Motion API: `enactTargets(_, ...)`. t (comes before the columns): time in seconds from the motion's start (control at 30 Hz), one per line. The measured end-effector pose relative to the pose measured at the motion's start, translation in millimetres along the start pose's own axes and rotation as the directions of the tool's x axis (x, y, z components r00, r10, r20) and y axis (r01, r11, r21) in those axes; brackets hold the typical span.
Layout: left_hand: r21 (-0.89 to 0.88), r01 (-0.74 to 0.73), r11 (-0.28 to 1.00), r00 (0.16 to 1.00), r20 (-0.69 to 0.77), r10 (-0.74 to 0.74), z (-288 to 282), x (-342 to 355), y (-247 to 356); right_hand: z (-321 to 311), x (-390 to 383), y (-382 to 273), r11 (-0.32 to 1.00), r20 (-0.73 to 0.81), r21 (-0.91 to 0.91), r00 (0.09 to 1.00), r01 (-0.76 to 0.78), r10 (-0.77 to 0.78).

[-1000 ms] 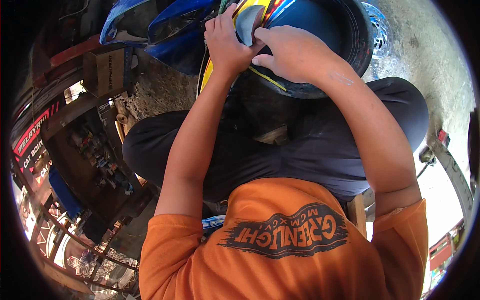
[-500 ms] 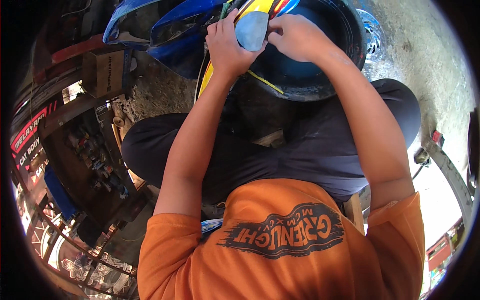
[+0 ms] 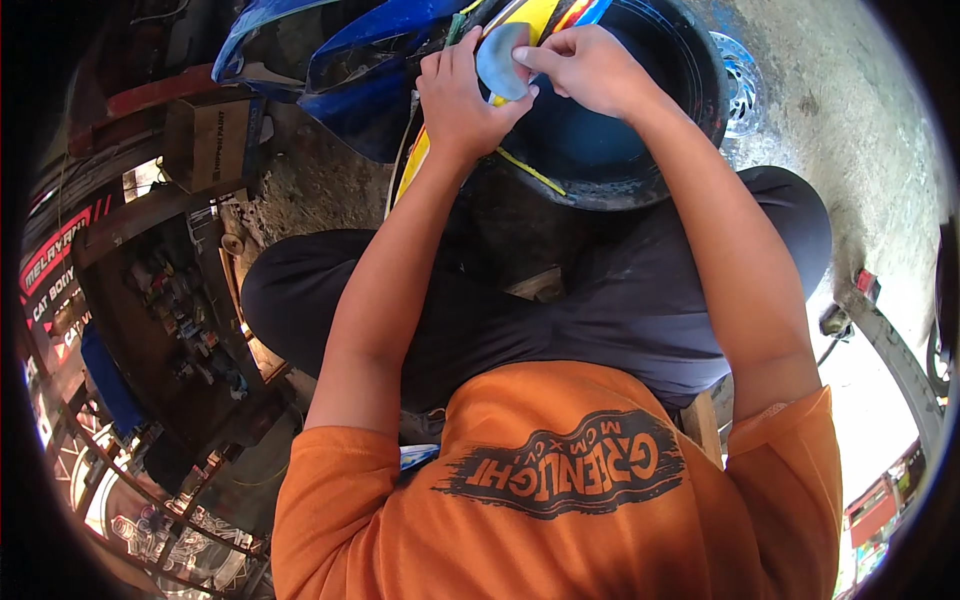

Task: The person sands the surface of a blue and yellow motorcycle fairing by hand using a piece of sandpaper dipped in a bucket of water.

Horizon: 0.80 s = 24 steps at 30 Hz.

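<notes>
My left hand point(image 3: 462, 105) grips a thin, rounded, pale blue-grey piece point(image 3: 494, 68), thumb at its lower edge and fingers along its far left side. One edge curls over and shows a pinkish face. Whether it is a sanding disc or some other sheet, I cannot tell. At its right edge, my right hand point(image 3: 590, 72) pinches the curled part between thumb and forefinger. Behind both hands lies a yellow panel point(image 3: 533, 14) with red, white and blue stripes, partly covered by them. It rests by a round black basin point(image 3: 625, 196) holding dark bluish water.
Glossy blue body panels point(image 3: 350, 110) lie at the far left, near a cardboard box point(image 3: 212, 145). Right of the basin is a perforated metal brake disc point(image 3: 737, 85) on the concrete floor. A thin yellow strip point(image 3: 530, 172) hangs near the basin's front. My crossed legs point(image 3: 650, 300) are close below.
The pale piece has gone from nearly flat to a curled crescent, baring its pinkish face. My right hand has shifted slightly left and now pinches its edge.
</notes>
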<state>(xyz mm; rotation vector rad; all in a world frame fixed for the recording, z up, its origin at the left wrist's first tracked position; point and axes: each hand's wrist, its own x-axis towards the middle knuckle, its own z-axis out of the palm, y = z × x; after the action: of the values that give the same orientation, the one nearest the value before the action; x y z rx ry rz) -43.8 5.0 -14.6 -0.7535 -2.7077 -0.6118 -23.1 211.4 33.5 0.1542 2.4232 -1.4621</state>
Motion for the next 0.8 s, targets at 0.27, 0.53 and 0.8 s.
enactTargets(0.27, -0.021, -0.011, 1.0, 1.0, 0.014, 0.011, -4.0, 0.4, 5.6, 6.5, 7.4, 8.5, 0.919, -0.349, -0.393, 0.918, 0.042, -0.191)
enactTargets(0.53, -0.011, -0.008, 1.0, 1.0, 0.001, 0.008, -4.3, 0.0, 2.5, 5.1, 5.6, 6.8, 0.932, -0.34, -0.363, 0.932, -0.006, -0.127)
enactTargets(0.8, -0.015, 0.003, 1.0, 1.0, 0.007, -0.003, -4.1, -0.3, 3.5, 4.2, 3.8, 8.5, 0.896, -0.337, -0.443, 0.919, 0.036, -0.203)
